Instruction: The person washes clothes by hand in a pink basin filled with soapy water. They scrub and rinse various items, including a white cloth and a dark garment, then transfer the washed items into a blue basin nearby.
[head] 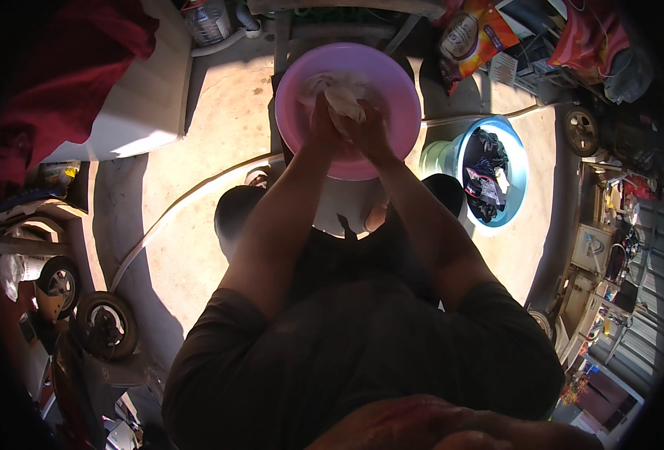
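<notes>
A round pink plastic basin (pixel 405 73) stands before me at the top middle of the head view. Inside it, my left hand (pixel 324 125) and my right hand (pixel 368 128) come together on a bunched white cloth (pixel 344 102). The left hand grips the cloth's near left side, and the right hand holds its right end. Part of the cloth spreads over the far side of the basin, behind the fingers. Shade and the hands hide the basin's bottom, so how much water it holds is unclear.
To the right, a blue basin (pixel 514 197) holds dark clothes (pixel 485 169). A pale hose (pixel 180 203) runs across the concrete floor (pixel 219 135). Upper left is a white cabinet-like surface (pixel 140 107) under red fabric (pixel 73 67). Wheels (pixel 107 326) stand at left; cluttered shelving (pixel 590 247) lines the right.
</notes>
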A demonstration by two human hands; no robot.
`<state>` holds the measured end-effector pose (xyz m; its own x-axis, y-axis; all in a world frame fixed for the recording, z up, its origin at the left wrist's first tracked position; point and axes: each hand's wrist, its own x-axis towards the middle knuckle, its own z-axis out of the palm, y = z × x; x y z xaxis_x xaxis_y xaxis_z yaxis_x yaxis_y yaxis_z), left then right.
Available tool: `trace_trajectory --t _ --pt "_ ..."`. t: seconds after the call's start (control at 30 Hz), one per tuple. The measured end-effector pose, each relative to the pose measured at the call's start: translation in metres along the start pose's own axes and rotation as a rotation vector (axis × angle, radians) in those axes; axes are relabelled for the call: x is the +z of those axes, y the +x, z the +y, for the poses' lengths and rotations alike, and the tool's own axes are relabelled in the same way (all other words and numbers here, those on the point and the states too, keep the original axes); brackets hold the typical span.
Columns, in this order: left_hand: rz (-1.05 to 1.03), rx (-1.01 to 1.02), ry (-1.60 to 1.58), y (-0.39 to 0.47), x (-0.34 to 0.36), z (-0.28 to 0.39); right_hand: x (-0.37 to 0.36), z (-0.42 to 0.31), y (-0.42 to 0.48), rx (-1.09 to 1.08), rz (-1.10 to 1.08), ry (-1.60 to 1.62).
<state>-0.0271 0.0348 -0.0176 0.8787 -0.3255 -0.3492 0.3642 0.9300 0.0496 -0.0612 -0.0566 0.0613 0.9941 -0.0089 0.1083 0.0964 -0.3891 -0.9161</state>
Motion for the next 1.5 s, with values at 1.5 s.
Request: trace_trajectory --t 1.5 --pt "0.543 0.555 1.139 0.034 -0.054 -0.033 0.038 0.05 0.012 -0.307 0.069 -0.428"
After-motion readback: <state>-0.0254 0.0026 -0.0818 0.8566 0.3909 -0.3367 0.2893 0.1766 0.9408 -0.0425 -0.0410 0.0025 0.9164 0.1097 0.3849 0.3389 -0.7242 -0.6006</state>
